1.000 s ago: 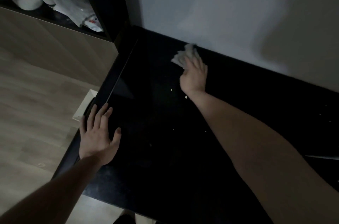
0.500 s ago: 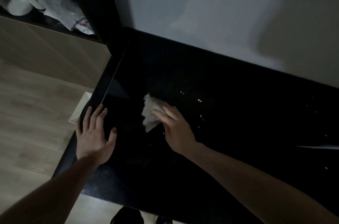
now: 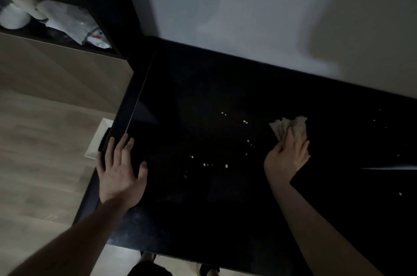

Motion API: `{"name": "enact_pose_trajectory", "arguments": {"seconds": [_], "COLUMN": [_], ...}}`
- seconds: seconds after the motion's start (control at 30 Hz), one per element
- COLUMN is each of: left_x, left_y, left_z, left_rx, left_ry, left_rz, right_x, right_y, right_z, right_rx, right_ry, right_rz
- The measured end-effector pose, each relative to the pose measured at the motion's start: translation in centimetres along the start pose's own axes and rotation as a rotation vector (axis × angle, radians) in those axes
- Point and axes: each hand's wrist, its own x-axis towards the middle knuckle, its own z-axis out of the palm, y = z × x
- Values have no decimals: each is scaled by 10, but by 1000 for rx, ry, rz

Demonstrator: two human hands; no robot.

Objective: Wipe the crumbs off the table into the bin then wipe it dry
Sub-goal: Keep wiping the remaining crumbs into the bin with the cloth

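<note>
The black table (image 3: 203, 219) fills the middle of the dim view. Several pale crumbs (image 3: 226, 165) lie scattered on its centre, with a few more far right. My right hand (image 3: 287, 156) presses a crumpled whitish cloth (image 3: 291, 125) onto the table right of the crumbs; the cloth sticks out beyond the fingertips. My left hand (image 3: 120, 169) lies flat, fingers spread, on the table's left edge and holds nothing. A white rectangular thing (image 3: 97, 140), perhaps the bin, shows on the floor just below the left edge, mostly hidden by the table.
A pale wall (image 3: 248, 16) runs along the table's far side. At upper left a dark shelf (image 3: 67, 0) holds white paper rolls and bags above a wooden cabinet front. Light wood floor (image 3: 33, 162) lies to the left. A thin bright streak (image 3: 388, 168) crosses the table's right.
My right hand swept the cloth from the far middle toward the left edge near my left hand, then across to the right side. Crumbs it passed now show in the centre. My left hand stayed.
</note>
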Motion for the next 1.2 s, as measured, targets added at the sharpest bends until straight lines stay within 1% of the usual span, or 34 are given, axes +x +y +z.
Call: {"name": "enact_pose_trajectory", "arguments": {"seconds": [0.07,0.13,0.2,0.3,0.43,0.53,0.57,0.63,0.7,0.77,0.83,0.87,0.93,0.97,1.03,1.1,1.2], "left_x": [0,0,0,1,2,2,2,1,1,0,-1,0,-1,-1,-1,-3,-14], "left_y": [0,0,-1,-1,-4,-5,-6,-7,-7,-8,-10,-11,-19,-25,-44,-67,-88], "left_z": [-1,-1,-1,-1,0,-1,-1,-2,-3,-4,-6,-6,-8,-10,-14,-18,-21], "left_rx": [10,25,25,23,42,43,37,24,7,-9,-27,-34,-40,-37,-19,-25,-82], "left_ry": [-20,-33,-35,-45,-63,-76,-77,-77,-82,-92,-102,-104,-125,-138,-168,-197,-221], "left_rz": [-1,2,2,13,32,42,45,53,53,53,69,83,117,148,249,364,426], "right_x": [-8,-24,-47,-86,-135,-153,-154,-147,-138,-128,-120,-118,-124,-130,-144,-154,-171], "right_y": [-31,-67,-109,-172,-245,-276,-277,-265,-235,-187,-130,-102,-58,-45,-42,-59,-99], "right_z": [10,18,25,35,47,48,44,36,22,8,-3,-7,-13,-12,-8,-1,11], "right_rx": [-26,-27,17,150,300,371,422,508,525,543,439,343,194,164,157,142,139], "right_ry": [-27,-52,-55,-88,-285,-391,-393,-342,-245,-98,32,56,27,-4,-54,-54,-60], "right_rz": [16,-23,-101,-269,-395,-450,-438,-400,-382,-346,-259,-196,-65,7,133,200,259]}}
